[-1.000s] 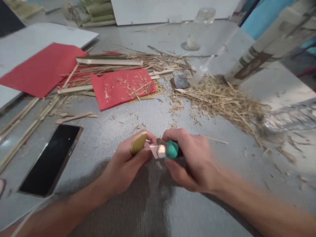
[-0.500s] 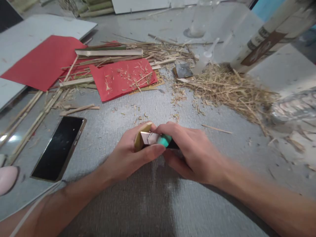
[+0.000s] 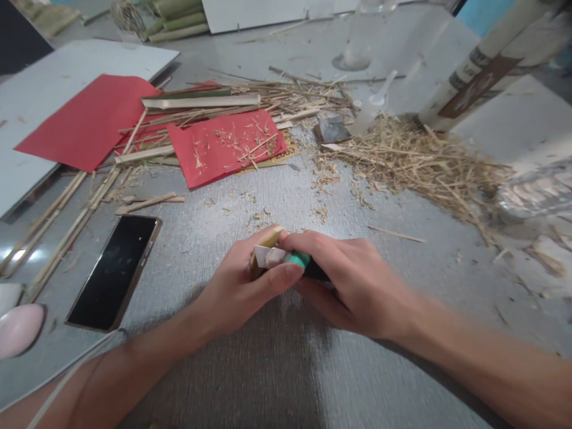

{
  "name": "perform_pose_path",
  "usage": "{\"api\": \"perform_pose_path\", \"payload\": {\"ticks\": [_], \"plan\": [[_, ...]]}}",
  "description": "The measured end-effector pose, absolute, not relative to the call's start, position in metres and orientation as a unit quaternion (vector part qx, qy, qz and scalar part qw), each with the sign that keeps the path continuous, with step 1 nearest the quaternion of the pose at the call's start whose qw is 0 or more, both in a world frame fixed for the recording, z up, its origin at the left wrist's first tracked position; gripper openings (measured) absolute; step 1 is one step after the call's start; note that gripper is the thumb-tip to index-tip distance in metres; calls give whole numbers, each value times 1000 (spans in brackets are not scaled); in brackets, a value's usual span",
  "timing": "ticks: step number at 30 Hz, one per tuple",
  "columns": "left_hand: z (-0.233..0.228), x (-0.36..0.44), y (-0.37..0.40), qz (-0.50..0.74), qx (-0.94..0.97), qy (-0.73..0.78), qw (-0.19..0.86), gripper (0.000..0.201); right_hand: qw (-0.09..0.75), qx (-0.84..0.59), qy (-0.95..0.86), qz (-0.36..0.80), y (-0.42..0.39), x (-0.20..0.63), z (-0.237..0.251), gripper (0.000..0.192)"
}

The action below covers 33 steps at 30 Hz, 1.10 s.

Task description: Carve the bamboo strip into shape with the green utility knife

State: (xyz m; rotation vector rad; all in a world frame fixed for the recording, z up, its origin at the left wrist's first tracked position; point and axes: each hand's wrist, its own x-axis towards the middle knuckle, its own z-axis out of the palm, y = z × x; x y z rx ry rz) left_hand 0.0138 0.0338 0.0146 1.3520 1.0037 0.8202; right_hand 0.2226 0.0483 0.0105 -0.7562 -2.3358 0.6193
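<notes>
Above the grey tabletop my two hands meet at the centre of the view. My left hand (image 3: 236, 286) is closed around a short piece of bamboo (image 3: 269, 239), of which only a yellowish edge shows. My right hand (image 3: 357, 280) grips a utility knife (image 3: 297, 260) with a green and black handle. Its short, wide blade lies against or very close to the bamboo, and I cannot tell whether it touches. The left thumb presses along the green part of the handle. My fingers hide most of the bamboo and the rear of the handle.
Beyond my hands lie a red paper sheet (image 3: 227, 149) with shavings on it, and bamboo strips (image 3: 201, 102). A heap of straw-like shavings (image 3: 429, 158) spreads at right, near a plastic bottle (image 3: 536, 193). On the left are a phone (image 3: 114, 271) and a pink mouse (image 3: 20, 330).
The camera view has shifted slightly, so the table's things sit a little lower and further right. The knife blade and the bamboo have turned slightly; both grips are kept.
</notes>
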Motion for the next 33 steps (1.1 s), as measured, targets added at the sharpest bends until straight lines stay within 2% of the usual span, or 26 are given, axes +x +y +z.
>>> {"api": "perform_pose_path", "payload": {"ticks": [6, 12, 21, 28, 33], "plan": [[15, 13, 38, 338, 564, 439, 612, 26, 295, -326, -869, 227, 45, 224, 10, 29], [17, 11, 40, 280, 605, 434, 607, 24, 303, -330, -862, 236, 48, 223, 9, 20], [13, 12, 41, 307, 616, 396, 608, 26, 284, -355, -844, 286, 50, 221, 15, 14], [2, 12, 38, 366, 541, 398, 645, 32, 247, -413, -838, 258, 49, 218, 15, 39], [-2, 13, 39, 378, 523, 375, 666, 33, 231, -410, -840, 271, 49, 217, 17, 38]]}}
